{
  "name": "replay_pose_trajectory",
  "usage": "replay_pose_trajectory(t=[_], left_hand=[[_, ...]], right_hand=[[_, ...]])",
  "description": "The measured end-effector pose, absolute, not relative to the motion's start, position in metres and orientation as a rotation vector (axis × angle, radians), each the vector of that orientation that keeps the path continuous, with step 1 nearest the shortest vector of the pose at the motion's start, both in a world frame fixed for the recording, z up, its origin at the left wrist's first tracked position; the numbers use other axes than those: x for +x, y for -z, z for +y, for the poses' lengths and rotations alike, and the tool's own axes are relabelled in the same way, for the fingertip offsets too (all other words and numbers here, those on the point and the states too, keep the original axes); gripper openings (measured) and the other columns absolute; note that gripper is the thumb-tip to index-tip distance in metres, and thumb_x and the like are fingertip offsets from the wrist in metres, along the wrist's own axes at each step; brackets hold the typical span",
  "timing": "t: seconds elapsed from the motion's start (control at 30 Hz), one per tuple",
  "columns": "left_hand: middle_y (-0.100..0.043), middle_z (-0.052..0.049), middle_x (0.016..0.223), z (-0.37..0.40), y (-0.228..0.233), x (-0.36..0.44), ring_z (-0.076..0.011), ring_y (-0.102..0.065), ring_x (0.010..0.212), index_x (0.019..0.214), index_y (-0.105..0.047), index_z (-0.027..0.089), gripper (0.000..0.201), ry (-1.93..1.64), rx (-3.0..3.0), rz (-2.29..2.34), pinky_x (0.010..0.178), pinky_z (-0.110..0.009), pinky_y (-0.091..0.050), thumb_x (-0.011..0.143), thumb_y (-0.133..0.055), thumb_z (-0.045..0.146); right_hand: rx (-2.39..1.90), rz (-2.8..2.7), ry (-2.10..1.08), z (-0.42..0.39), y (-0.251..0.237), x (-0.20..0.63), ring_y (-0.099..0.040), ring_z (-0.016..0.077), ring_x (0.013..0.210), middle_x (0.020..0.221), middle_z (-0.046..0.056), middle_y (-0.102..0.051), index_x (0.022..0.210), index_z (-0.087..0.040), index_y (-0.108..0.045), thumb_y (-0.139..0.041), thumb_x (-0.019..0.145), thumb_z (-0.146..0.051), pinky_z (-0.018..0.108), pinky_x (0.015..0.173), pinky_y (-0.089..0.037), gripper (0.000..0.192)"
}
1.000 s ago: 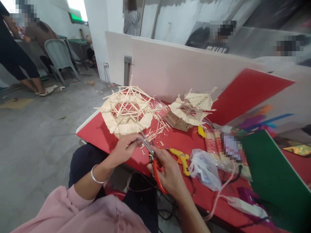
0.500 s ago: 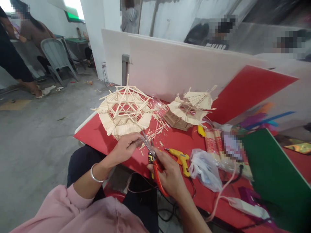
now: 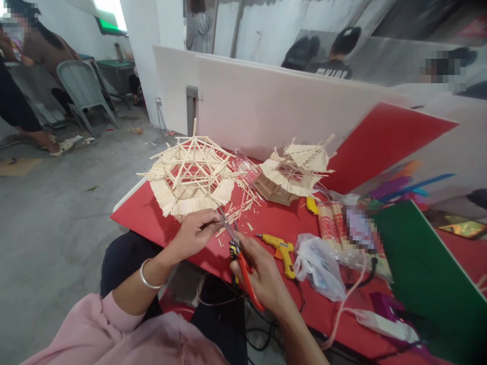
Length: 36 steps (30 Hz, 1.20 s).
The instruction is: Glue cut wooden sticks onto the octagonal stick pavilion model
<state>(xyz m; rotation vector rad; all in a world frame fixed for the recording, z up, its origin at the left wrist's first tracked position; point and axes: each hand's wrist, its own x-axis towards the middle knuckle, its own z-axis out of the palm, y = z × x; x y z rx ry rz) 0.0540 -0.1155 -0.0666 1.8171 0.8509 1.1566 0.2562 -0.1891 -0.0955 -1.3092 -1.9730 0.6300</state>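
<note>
My right hand is clamped on the snips — blades point up-left toward my left hand. Left fingers pinch a thin stick right at the blade tips, just above the bench edge.

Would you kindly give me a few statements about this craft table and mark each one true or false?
1. The right hand grips red-handled scissors. True.
2. The left hand rests on the yellow glue gun. False: the glue gun lies untouched on the red table, right of both hands; the left hand pinches something small at the scissor blades.
3. A bracelet sits on the left wrist. True.
4. Only one stick model stands on the table. False: a larger stick model stands on the left and a smaller stick model to its right.
5. A green board lies at the table's right side. True.
</note>
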Motion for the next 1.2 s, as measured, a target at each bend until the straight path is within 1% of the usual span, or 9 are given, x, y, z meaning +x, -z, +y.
replay_pose_trajectory(t=[0.1,0.23,0.47,0.67,0.8,0.93,1.03,1.1,1.2], left_hand=[[-0.063,-0.002,0.069,-0.114,0.066,0.055,-0.0121,-0.057,0.064,0.077,-0.068,0.016,0.019,-1.165,1.823,0.849,0.061,-0.023,-0.045,0.091,-0.056,0.023],[-0.064,-0.002,0.070,-0.112,0.065,0.056,-0.0124,-0.059,0.065,0.077,-0.068,0.017,0.018,-1.196,1.822,0.837,0.062,-0.023,-0.046,0.090,-0.055,0.019],[-0.056,0.001,0.064,-0.111,0.071,0.058,-0.0099,-0.050,0.060,0.069,-0.060,0.016,0.024,-1.206,1.846,0.785,0.059,-0.022,-0.041,0.092,-0.053,0.019],[-0.051,0.002,0.063,-0.109,0.080,0.060,-0.0095,-0.045,0.060,0.069,-0.055,0.015,0.025,-1.121,1.821,0.822,0.057,-0.022,-0.036,0.093,-0.052,0.024],[-0.047,0.003,0.063,-0.108,0.084,0.062,-0.0093,-0.042,0.060,0.068,-0.052,0.015,0.026,-1.061,1.790,0.853,0.058,-0.022,-0.034,0.092,-0.051,0.025],[-0.042,0.004,0.061,-0.108,0.084,0.064,-0.0088,-0.038,0.058,0.066,-0.049,0.016,0.029,-1.029,1.728,0.843,0.056,-0.022,-0.032,0.092,-0.051,0.030],[-0.044,0.004,0.063,-0.108,0.082,0.064,-0.0088,-0.039,0.059,0.070,-0.051,0.016,0.030,-0.996,1.662,0.816,0.057,-0.022,-0.033,0.094,-0.048,0.034],[-0.046,0.003,0.064,-0.107,0.080,0.065,-0.0088,-0.041,0.060,0.073,-0.052,0.016,0.029,-0.986,1.642,0.801,0.058,-0.022,-0.034,0.095,-0.047,0.034],[-0.047,0.003,0.064,-0.106,0.080,0.065,-0.0091,-0.043,0.060,0.070,-0.050,0.017,0.031,-0.988,1.670,0.774,0.058,-0.023,-0.036,0.096,-0.046,0.034]], right_hand=[[-1.317,-1.965,-0.604,-0.188,0.096,0.256,-0.066,0.0203,0.097,0.109,0.008,-0.068,0.140,-0.023,-0.052,-0.059,0.091,-0.035,0.032,0.085,-0.055,0.051],[-1.323,-1.972,-0.469,-0.186,0.096,0.255,-0.068,0.0206,0.091,0.104,0.009,-0.070,0.137,-0.020,-0.054,-0.062,0.090,-0.036,0.031,0.081,-0.056,0.050],[-1.238,-1.950,-0.312,-0.184,0.103,0.254,-0.070,0.0207,0.087,0.100,0.010,-0.074,0.130,-0.016,-0.059,-0.063,0.091,-0.034,0.028,0.072,-0.057,0.043],[-1.248,-1.943,-0.266,-0.183,0.106,0.254,-0.069,0.0194,0.076,0.089,0.008,-0.073,0.132,-0.017,-0.059,-0.063,0.091,-0.034,0.028,0.068,-0.057,0.044],[-1.265,-1.937,-0.243,-0.184,0.107,0.255,-0.069,0.0196,0.074,0.086,0.007,-0.073,0.130,-0.017,-0.060,-0.063,0.091,-0.034,0.028,0.067,-0.056,0.043],[-1.298,-1.918,-0.287,-0.186,0.112,0.259,-0.071,0.0193,0.075,0.088,0.008,-0.075,0.126,-0.017,-0.063,-0.061,0.091,-0.036,0.028,0.069,-0.057,0.040],[-1.362,-1.867,-0.298,-0.186,0.117,0.264,-0.072,0.0192,0.076,0.091,0.008,-0.077,0.121,-0.017,-0.066,-0.060,0.092,-0.040,0.028,0.071,-0.058,0.038],[-1.395,-1.858,-0.294,-0.186,0.117,0.267,-0.073,0.0209,0.084,0.098,0.010,-0.077,0.122,-0.017,-0.066,-0.059,0.092,-0.043,0.030,0.076,-0.059,0.041],[-1.444,-1.936,-0.320,-0.185,0.113,0.269,-0.071,0.0237,0.097,0.111,0.011,-0.074,0.127,-0.018,-0.062,-0.058,0.089,-0.045,0.034,0.083,-0.058,0.047]])
